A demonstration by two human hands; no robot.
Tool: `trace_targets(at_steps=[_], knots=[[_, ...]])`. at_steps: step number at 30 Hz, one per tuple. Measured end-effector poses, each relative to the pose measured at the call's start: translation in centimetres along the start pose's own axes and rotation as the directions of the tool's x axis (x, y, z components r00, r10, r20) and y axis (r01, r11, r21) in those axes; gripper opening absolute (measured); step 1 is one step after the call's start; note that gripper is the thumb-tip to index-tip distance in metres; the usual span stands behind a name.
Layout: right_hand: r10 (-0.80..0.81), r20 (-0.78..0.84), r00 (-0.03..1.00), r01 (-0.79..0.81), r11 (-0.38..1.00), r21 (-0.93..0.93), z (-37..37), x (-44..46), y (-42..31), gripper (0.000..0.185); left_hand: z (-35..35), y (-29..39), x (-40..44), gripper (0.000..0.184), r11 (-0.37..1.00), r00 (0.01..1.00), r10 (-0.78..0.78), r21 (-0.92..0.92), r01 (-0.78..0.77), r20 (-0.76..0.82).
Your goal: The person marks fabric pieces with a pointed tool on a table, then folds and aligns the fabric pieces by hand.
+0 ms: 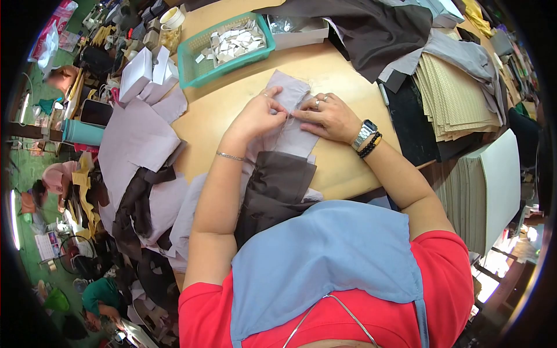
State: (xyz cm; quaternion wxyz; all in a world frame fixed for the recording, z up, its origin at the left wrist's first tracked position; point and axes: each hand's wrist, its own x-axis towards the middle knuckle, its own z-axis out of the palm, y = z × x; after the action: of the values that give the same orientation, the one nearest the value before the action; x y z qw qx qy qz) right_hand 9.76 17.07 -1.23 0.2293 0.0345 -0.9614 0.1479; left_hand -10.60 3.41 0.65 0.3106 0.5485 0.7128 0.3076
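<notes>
A light mauve-grey piece of fabric [288, 86] lies on the wooden table in front of me, with frayed threads at its edge. My left hand [266, 114] pinches the fabric near its middle, thumb and index finger pressed together. Close beside it, my right hand [326, 118] also pinches the cloth, its fingertips almost touching the left ones. Whatever sits between the fingertips is too small to make out. A dark brown fabric piece [278, 177] joins or overlaps the lighter cloth below my hands and runs down toward my blue apron [325, 249].
A green basket [187, 68] with small pale pieces [238, 43] stands at the back, beside a white box [299, 36]. Stacked cream sheets [458, 95] and dark cloth [377, 35] lie to the right. Mauve fabric [136, 133] hangs over the left edge. Other people work at far left.
</notes>
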Motion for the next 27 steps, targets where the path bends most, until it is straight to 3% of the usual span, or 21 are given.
trace_targets(at_steps=[13,22,27], knots=[[-0.002,-0.034,0.999,0.003,1.000,0.018,0.0,0.0,0.0,0.026,0.6,0.6,0.0,0.023,0.998,0.997,0.017,0.061,-0.012,-0.073],[0.000,0.047,0.999,0.001,1.000,-0.024,-0.3,0.2,-0.2,0.040,0.9,0.9,-0.1,0.020,0.999,0.996,-0.008,0.050,0.012,-0.093],[0.057,0.048,0.997,-0.055,0.998,-0.035,-0.2,0.3,-0.3,0.039,2.4,-0.3,-0.4,0.020,0.994,0.966,0.096,0.081,-0.079,-0.242]])
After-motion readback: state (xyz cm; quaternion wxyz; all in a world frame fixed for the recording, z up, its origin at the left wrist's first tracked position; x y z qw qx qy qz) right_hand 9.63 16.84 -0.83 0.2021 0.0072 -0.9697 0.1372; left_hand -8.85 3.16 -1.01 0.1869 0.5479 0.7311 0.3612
